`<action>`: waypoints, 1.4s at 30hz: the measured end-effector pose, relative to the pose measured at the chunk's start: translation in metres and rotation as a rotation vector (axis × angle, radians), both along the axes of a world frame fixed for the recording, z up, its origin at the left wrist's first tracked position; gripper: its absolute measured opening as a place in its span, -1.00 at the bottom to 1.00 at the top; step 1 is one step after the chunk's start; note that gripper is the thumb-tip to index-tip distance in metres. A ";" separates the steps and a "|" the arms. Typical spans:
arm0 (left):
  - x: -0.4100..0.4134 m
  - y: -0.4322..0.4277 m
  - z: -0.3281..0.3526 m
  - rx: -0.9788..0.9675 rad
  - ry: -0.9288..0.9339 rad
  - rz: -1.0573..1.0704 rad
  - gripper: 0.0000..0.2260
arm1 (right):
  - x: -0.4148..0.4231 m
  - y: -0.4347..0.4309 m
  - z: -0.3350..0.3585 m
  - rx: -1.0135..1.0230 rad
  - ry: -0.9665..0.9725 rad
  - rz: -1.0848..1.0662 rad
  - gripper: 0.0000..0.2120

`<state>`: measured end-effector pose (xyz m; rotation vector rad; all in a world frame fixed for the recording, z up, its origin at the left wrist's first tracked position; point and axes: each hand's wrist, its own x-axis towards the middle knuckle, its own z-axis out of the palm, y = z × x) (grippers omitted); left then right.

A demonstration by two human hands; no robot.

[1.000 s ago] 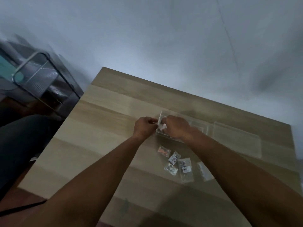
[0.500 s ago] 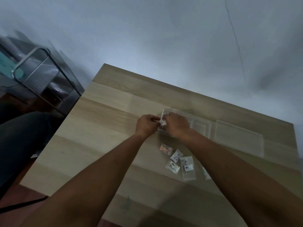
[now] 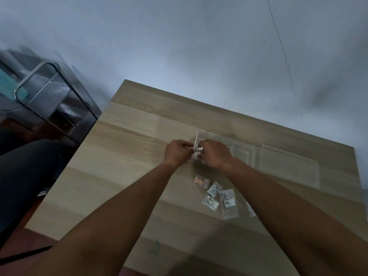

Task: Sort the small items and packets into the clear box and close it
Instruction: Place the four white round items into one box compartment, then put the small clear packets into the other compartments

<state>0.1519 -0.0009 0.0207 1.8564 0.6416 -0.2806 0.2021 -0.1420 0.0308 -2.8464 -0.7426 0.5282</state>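
Observation:
The clear box (image 3: 242, 154) lies open on the wooden table (image 3: 123, 156), with its flat clear lid (image 3: 288, 166) beside it on the right. My left hand (image 3: 177, 153) and my right hand (image 3: 216, 153) meet at the box's left end. Both pinch a small whitish packet (image 3: 198, 149) over that end; the fingers hide most of it. Several small glittery packets (image 3: 214, 193) lie on the table just below the box, between my forearms. One packet (image 3: 250, 209) is partly hidden under my right forearm.
A wire metal rack (image 3: 51, 100) stands off the table's left edge, with a dark seat (image 3: 25, 176) below it. A grey wall (image 3: 199, 46) rises behind the table. A black cable (image 3: 25, 253) runs at the lower left.
Both hands stay together at the box's left end, working the small packet. The view has shifted slightly; the loose packets have not moved.

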 end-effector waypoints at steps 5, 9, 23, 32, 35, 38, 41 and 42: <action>0.000 -0.001 0.001 0.016 -0.001 0.001 -0.77 | -0.006 -0.008 0.002 0.099 0.042 -0.038 -0.73; -0.005 -0.002 0.001 0.055 -0.016 0.000 -0.76 | -0.014 -0.018 0.013 0.274 0.003 -0.081 -0.76; -0.070 -0.017 -0.026 0.585 -0.206 -0.524 -0.77 | -0.099 -0.078 -0.011 0.154 0.069 -0.260 -0.81; -0.071 -0.040 -0.023 0.787 -0.208 -0.740 -0.75 | -0.108 -0.071 -0.029 0.064 0.064 -0.444 -0.81; -0.070 -0.038 -0.022 0.727 -0.087 -0.664 -0.80 | -0.107 -0.070 -0.029 0.071 0.099 -0.465 -0.82; -0.070 -0.033 -0.019 0.639 0.019 -0.589 -0.82 | -0.107 -0.067 -0.023 0.106 0.138 -0.465 -0.87; -0.072 -0.026 -0.018 0.542 0.058 -0.545 -0.86 | -0.107 -0.067 -0.017 0.274 0.178 -0.555 -0.90; -0.073 -0.024 -0.018 0.520 0.058 -0.548 -0.84 | -0.108 -0.067 -0.015 0.336 0.184 -0.582 -0.90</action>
